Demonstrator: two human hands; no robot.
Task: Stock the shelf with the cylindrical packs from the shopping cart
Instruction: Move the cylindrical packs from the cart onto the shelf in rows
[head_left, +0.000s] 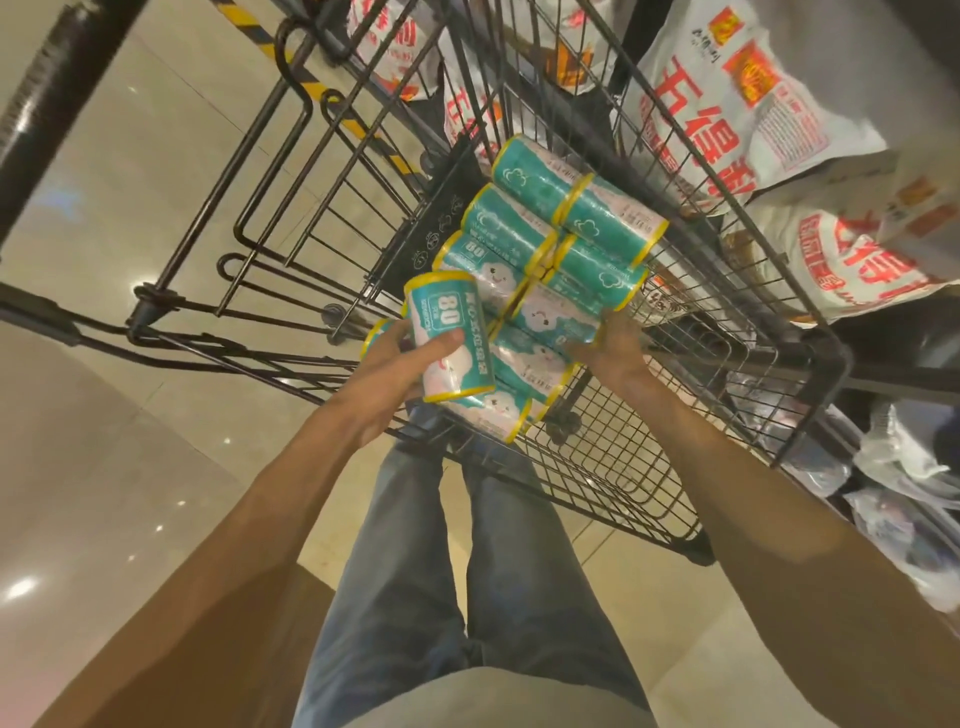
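Note:
Several teal cylindrical packs (566, 244) with yellow rims lie stacked in the black wire shopping cart (649, 467). My left hand (395, 374) grips one pack (447, 338), printed with "80", lifted a little above the pile at its near left. My right hand (613, 348) reaches into the cart and grips the side of another pack (556, 317) in the stack. The shelf is out of view.
White sacks with red lettering (727, 114) lie to the right of the cart, plastic-wrapped goods (909, 519) lower right. The cart's folded child seat and handle (291, 223) stand to the left. Glossy tiled floor (104, 415) surrounds. My legs stand under the cart's near edge.

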